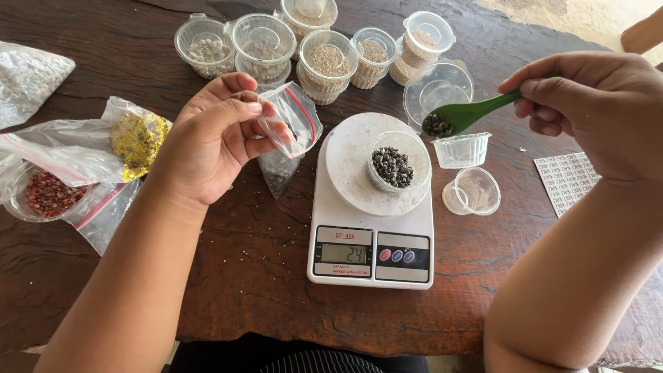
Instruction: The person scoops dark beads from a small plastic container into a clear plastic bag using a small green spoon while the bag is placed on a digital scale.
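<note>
A rough dark wooden table (255, 276) was seen bearing a white digital scale (373, 228). A crinkled clear zip bag (290, 128) was pinched by the left hand (214, 138). A green plastic spoon (463, 116), heaped with dark seeds, was gripped by the closed right hand (594, 103) above a small round cup (397, 162) on the scale's platform.

view count: one, head-worn camera only, no second view to share anything with
position: above the near edge of the wooden table (262, 276), at the person's head
facing: down and forward, across the table toward its far edge
distance: close; both forearms fill the lower corners
centre of frame: white kitchen scale (371, 207)
edges: lidded cups (324, 62) at top, bags (62, 148) at left, sandy ground top right
</note>
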